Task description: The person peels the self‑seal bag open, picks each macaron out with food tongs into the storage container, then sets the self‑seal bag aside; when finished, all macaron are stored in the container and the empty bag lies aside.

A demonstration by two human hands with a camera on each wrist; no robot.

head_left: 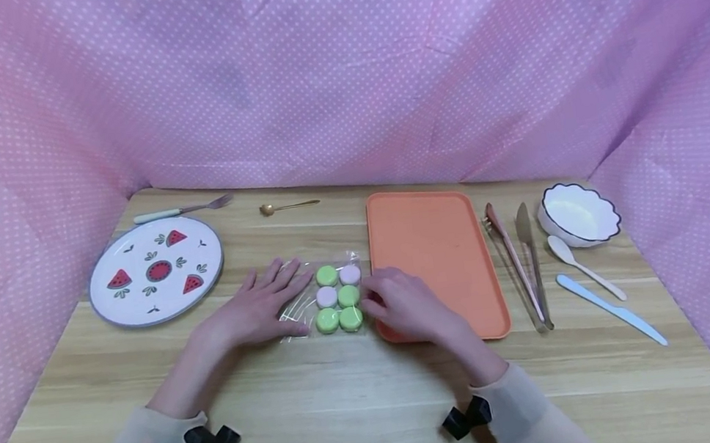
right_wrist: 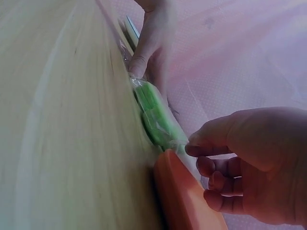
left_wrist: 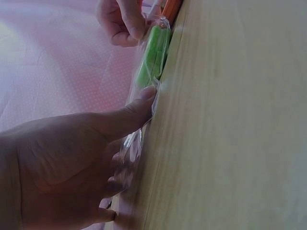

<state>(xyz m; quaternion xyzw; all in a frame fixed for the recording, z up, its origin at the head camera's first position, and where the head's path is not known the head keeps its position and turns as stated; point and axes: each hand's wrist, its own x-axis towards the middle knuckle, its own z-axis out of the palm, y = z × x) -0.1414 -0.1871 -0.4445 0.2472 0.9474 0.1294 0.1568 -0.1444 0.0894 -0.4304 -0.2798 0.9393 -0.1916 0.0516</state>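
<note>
A clear plastic bag [head_left: 307,308] of several green and lilac macarons [head_left: 326,276] lies flat on the wooden table. My left hand [head_left: 264,308] spreads its straight fingers over the bag's left part, with the thumb pressing its near edge, as the left wrist view shows. On the other side, my right hand [head_left: 403,304] pinches the bag's right edge between thumb and forefinger, its other fingers curled. That hand is above the left side of an orange tray [head_left: 439,255]. In the right wrist view the macarons [right_wrist: 156,117] sit just past the tray's rim.
An oval watermelon plate [head_left: 133,252], a fork [head_left: 183,209] and a small gold spoon [head_left: 287,207] lie left and back. Right of the tray are tongs [head_left: 517,268], a metal knife [head_left: 528,244], a white spoon [head_left: 583,267], a blue knife [head_left: 612,308] and a scalloped bowl [head_left: 578,215].
</note>
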